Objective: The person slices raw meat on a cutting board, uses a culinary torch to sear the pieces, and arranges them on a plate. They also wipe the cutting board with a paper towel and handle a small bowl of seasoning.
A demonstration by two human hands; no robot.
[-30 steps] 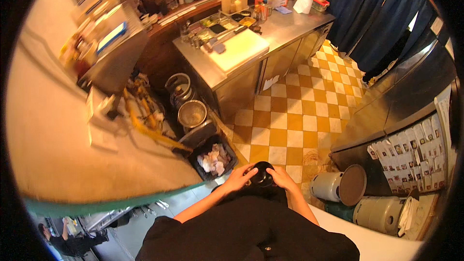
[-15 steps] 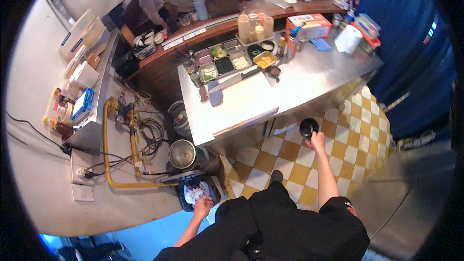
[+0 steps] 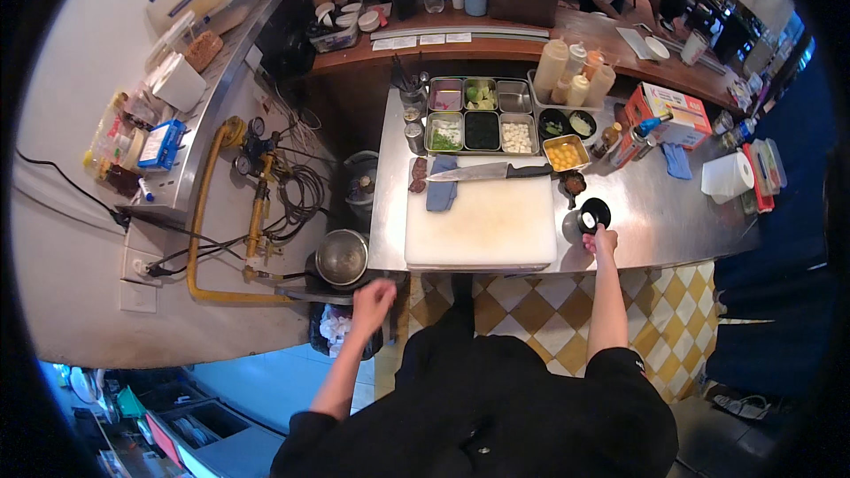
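Observation:
My right hand grips a small black bowl by its near side, at the counter's front right. Something small and white shows inside the bowl. My left hand is loosely open, with nothing visible in it, above the trash bin and beside the steel pot. On the counter lies a white cutting board. A knife rests across its far edge, partly over a folded blue cloth. A small dark dish of reddish-brown seasoning sits just beyond the bowl.
Behind the board stands a tray of metal ingredient pans, next to a pan of yellow pieces. Squeeze bottles, a cardboard box and a paper roll stand farther right. A yellow gas pipe runs along the left wall.
My view has turned rightward and closer to the counter. My right hand has brought the black bowl from over the floor to the counter. My left hand has risen away from the bin.

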